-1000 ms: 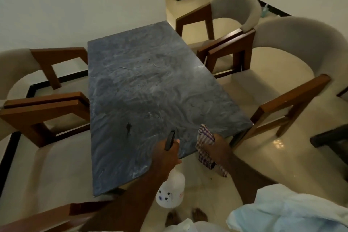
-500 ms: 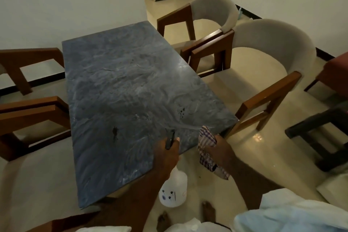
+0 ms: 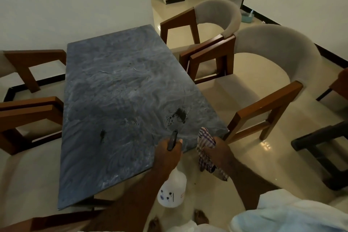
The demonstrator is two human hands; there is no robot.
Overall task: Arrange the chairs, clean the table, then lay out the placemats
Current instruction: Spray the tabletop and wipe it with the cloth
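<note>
The grey marble table [image 3: 122, 84] runs away from me, with one dark wet splash [image 3: 179, 115] near its right front corner and a smaller one [image 3: 102, 134] to the left. My left hand [image 3: 168, 156] grips a white spray bottle [image 3: 172, 190] by its black trigger head at the table's near edge. Just right of it, my right hand [image 3: 217, 153] holds a bunched checked cloth [image 3: 204, 149] beside the table's corner. Two grey padded chairs with wooden arms [image 3: 269, 73] [image 3: 212, 20] stand on the right side. Parts of other chairs [image 3: 28, 111] show on the left.
A white wall runs behind the table. A doorway opens at the top centre. A dark stool frame [image 3: 323, 149] stands at the right edge, and a small teal tub [image 3: 247, 17] sits on the floor by the far wall. My bare feet [image 3: 201, 216] are below the bottle.
A new dark splash has appeared and grown near the table's right front corner. The view has swung a little; both hands stay at the near edge with bottle and cloth.
</note>
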